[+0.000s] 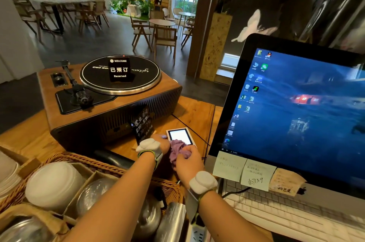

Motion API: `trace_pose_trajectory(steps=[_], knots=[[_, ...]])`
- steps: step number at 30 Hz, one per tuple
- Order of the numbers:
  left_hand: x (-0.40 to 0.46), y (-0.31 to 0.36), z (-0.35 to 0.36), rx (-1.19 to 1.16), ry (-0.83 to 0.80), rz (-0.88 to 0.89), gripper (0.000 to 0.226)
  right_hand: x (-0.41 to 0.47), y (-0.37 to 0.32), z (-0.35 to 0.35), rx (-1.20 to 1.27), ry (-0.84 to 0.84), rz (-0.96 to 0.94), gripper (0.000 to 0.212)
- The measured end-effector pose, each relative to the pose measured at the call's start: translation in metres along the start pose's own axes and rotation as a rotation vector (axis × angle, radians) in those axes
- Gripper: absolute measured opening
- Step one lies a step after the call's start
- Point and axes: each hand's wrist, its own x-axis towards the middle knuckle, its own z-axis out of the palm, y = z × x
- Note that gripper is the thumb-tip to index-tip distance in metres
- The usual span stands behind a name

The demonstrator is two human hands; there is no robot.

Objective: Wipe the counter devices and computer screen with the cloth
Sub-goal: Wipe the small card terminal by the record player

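Cloth [178, 150], purple, bunched in curled fingers of right hand [187, 159], pressed on lower edge of small lit-screen device [180, 136] on wooden counter [189, 111]. Left hand [161, 143] steadies device's left side, fingers curled against it. Turntable [110, 91] behind; computer screen [300, 111] at right.

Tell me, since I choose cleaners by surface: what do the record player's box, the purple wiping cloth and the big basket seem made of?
The brown record player box looks like wood or wood veneer with a satin finish; grain streaks show. The purple wiping cloth, bunched in the right hand, looks like soft plush fabric, perhaps microfibre. The big woven basket looks like matt wicker or rattan, with braided strands along its rim.
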Motion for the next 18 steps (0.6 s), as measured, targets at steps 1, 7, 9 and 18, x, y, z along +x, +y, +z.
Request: trace_pose_trajectory(steps=[1,7,9,18], knots=[[0.002,-0.001,0.001,-0.012,0.009,-0.011,0.038,0.002,0.0,0.0,0.008,0.025,0.019,0.01],[0.005,-0.005,-0.002,0.066,-0.03,0.018,0.044,-0.001,0.002,0.015,0.045,0.143,0.069,0.044],[0.005,-0.003,-0.004,0.119,-0.03,0.03,0.045,0.0,-0.001,0.014,0.066,0.156,0.099,0.052],[0.01,-0.004,-0.006,0.096,-0.05,-0.014,0.052,0.007,-0.013,0.014,0.135,0.253,0.125,0.055]])
